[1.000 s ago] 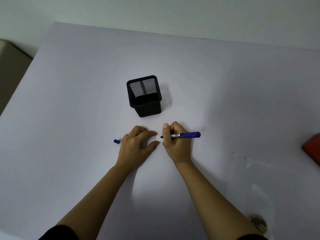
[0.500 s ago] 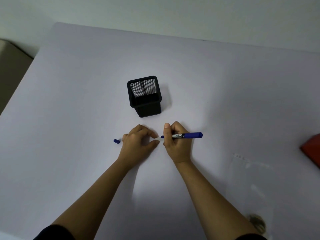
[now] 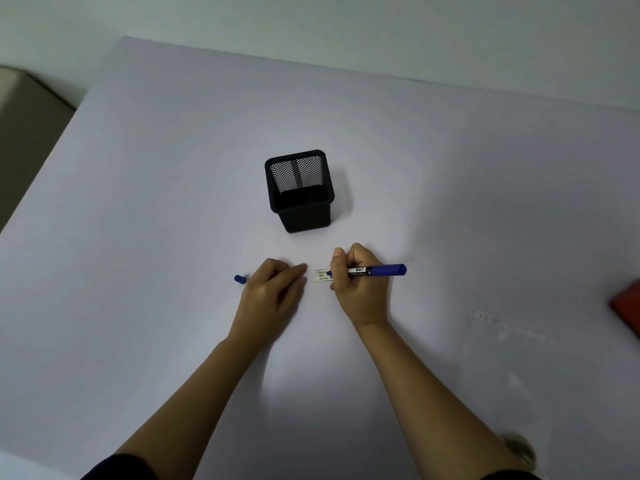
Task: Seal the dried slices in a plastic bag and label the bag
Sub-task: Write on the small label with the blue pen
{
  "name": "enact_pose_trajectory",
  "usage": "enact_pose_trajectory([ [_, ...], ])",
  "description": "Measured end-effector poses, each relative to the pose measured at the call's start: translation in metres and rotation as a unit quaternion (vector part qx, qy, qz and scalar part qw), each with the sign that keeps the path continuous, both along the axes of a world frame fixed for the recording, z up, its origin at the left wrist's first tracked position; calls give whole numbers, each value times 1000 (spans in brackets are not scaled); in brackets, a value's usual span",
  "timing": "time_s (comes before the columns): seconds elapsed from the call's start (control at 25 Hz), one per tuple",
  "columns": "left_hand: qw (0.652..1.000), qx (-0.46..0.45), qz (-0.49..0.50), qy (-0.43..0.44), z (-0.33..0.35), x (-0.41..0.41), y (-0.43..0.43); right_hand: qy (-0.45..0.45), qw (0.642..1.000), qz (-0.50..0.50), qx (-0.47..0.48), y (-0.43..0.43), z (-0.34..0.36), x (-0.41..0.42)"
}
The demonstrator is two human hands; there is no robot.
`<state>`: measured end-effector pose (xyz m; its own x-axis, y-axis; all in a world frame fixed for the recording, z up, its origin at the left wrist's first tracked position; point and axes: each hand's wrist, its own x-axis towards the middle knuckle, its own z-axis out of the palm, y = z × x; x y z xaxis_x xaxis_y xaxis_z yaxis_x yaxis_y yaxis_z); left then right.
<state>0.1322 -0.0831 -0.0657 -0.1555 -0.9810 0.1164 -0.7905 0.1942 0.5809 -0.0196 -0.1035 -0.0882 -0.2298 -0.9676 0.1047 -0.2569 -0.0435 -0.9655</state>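
Observation:
A small white label [image 3: 321,275] with printed lines lies on the white table [image 3: 173,237]. My right hand [image 3: 360,289] grips a blue marker [image 3: 381,270], its tip resting on the label's right part. My left hand [image 3: 273,292] lies on the table just left of the label, fingers together, blurred, a small gap away from it. The marker's blue cap [image 3: 240,279] lies left of my left hand. A clear plastic bag [image 3: 512,368] lies flat at the right, with dried slices [image 3: 519,448] inside near the bottom edge, partly behind my right arm.
A black mesh pen holder [image 3: 299,192] stands upright just beyond my hands. A red object [image 3: 627,306] pokes in at the right edge. The table's left edge runs diagonally, with a beige surface [image 3: 24,126] beyond it.
My left hand has slid left off the label, which now shows with its printed lines. The right hand and marker have stayed on the label.

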Motion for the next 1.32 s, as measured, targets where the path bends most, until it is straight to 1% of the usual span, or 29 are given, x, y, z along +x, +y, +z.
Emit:
enact_pose_trajectory([
  [0.08, 1000, -24, 15, -7, -7, -2, 2, 6, 1000, 3, 11, -1, -1, 1],
  [0.36, 999, -40, 10, 2, -12, -2, 2, 12, 1000, -13, 24, -1, 0, 0],
  [0.76, 998, -67, 7, 5, -17, -2, 1, 75, 997, -12, -13, -2, 1, 0],
  [1.32, 997, -68, 14, 16, -22, 3, 0, 72, 997, 6, -29, -1, 1, 4],
])
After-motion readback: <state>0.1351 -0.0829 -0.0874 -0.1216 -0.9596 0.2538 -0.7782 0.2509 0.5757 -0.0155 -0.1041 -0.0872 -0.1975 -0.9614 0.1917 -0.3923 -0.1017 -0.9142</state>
